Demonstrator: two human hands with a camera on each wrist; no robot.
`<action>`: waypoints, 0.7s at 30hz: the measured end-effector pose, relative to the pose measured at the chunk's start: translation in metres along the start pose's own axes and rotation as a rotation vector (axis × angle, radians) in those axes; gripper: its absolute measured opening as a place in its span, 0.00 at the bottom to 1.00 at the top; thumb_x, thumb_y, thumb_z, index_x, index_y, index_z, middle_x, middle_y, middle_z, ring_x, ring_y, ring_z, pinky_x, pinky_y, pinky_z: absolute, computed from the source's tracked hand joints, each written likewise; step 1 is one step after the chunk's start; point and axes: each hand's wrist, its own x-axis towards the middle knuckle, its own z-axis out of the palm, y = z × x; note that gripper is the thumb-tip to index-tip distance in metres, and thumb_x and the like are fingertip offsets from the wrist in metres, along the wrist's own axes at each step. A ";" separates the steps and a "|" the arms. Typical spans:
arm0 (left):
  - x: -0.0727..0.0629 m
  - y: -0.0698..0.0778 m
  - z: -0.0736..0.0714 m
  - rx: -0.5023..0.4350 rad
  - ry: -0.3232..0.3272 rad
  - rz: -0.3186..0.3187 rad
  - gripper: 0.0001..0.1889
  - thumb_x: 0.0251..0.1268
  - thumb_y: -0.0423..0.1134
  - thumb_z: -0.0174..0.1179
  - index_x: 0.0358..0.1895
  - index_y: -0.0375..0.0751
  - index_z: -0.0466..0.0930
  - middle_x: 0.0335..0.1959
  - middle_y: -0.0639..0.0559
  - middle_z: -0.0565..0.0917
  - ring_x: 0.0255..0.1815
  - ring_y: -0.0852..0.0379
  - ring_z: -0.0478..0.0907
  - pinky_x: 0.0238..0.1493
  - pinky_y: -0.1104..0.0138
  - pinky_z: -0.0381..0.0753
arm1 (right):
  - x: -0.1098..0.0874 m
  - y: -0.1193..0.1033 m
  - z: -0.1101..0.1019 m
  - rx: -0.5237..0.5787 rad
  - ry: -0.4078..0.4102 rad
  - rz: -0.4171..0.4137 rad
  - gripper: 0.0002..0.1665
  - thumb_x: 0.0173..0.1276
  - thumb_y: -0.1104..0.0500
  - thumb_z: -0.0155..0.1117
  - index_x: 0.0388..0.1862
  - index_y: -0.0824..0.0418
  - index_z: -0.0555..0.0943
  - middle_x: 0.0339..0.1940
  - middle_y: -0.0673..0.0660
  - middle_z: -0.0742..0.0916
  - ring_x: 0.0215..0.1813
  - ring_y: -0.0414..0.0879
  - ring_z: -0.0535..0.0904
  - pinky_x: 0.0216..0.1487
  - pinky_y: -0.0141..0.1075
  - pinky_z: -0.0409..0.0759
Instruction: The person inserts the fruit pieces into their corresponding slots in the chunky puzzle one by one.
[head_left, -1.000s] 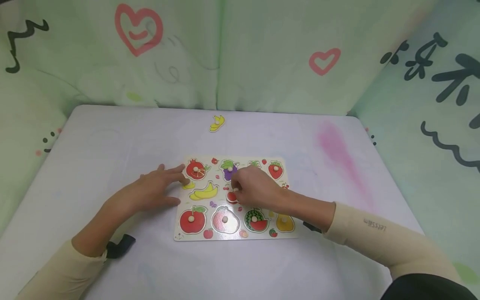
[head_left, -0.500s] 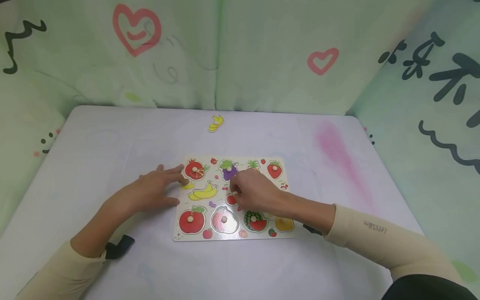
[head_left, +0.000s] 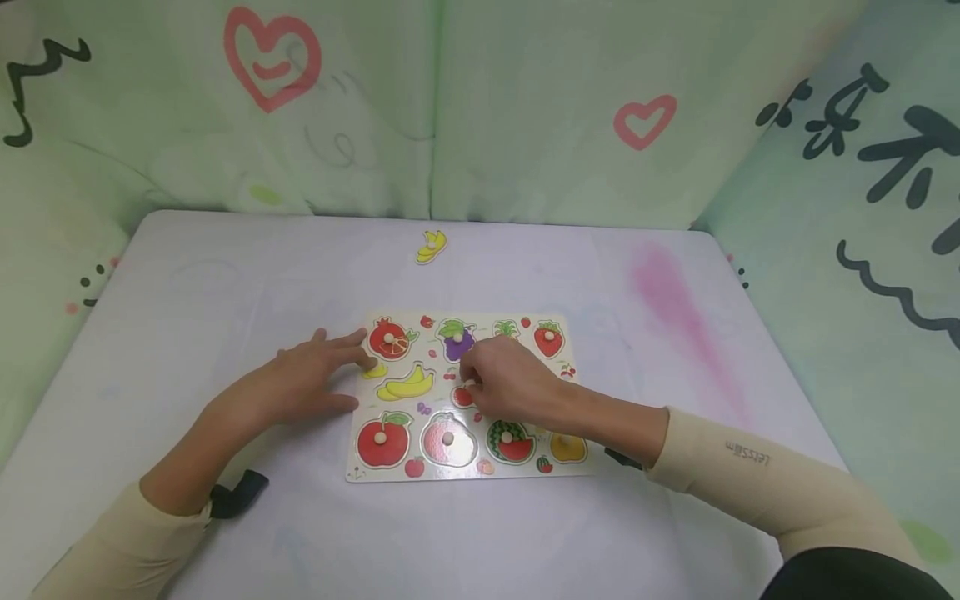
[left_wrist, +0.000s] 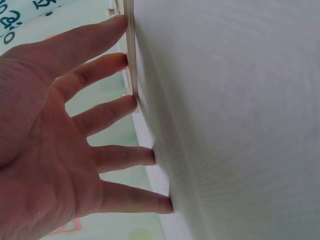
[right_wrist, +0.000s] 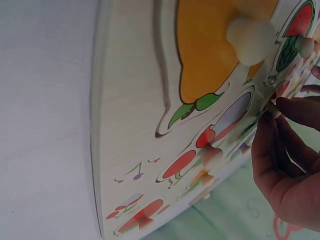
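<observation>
A fruit knob puzzle board (head_left: 487,323) lies flat on the table. My right hand (head_left: 513,379) pinches a small knob in the board's middle row, shown in the right wrist view between thumb and fingertips (right_wrist: 281,102). A red fruit piece (head_left: 462,397) shows beside these fingers; the hand hides most of it. My left hand (head_left: 307,382) spreads its fingers at the board's left edge, some fingertips touching the wooden edge (left_wrist: 131,60) and others on the cloth. At the far side of the table lies a loose banana piece (head_left: 431,247). The banana recess (head_left: 406,383) shows printed bananas and no knob.
Knobbed pieces sit in the board, among them an apple (head_left: 383,442), a watermelon (head_left: 511,442), a strawberry (head_left: 549,339) and grapes (head_left: 456,340). A white cloth (head_left: 262,267) covers the table. Green curtains (head_left: 525,100) stand behind and beside it.
The red fruit piece by my right fingertips shifts slightly, with the right hand staying in nearly the same spot. My left hand keeps its place at the board's edge.
</observation>
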 end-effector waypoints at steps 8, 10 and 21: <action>-0.001 -0.001 0.000 -0.008 0.006 -0.003 0.28 0.59 0.44 0.77 0.65 0.53 0.82 0.82 0.42 0.65 0.80 0.19 0.54 0.64 0.18 0.58 | 0.002 0.000 0.001 0.005 -0.017 0.002 0.06 0.66 0.62 0.72 0.40 0.58 0.91 0.35 0.49 0.91 0.33 0.40 0.79 0.36 0.28 0.80; -0.001 -0.002 0.001 -0.009 0.001 -0.006 0.28 0.59 0.44 0.77 0.65 0.54 0.82 0.82 0.42 0.65 0.80 0.20 0.54 0.64 0.18 0.58 | 0.003 0.000 -0.001 0.018 -0.035 -0.003 0.05 0.67 0.61 0.72 0.40 0.57 0.91 0.34 0.49 0.90 0.33 0.41 0.79 0.35 0.29 0.80; 0.002 -0.004 0.001 -0.012 -0.012 -0.017 0.29 0.59 0.45 0.76 0.66 0.55 0.81 0.83 0.43 0.64 0.81 0.20 0.52 0.64 0.17 0.57 | 0.049 0.010 -0.032 0.025 0.045 -0.049 0.07 0.69 0.59 0.69 0.42 0.59 0.90 0.35 0.53 0.90 0.34 0.45 0.81 0.36 0.34 0.81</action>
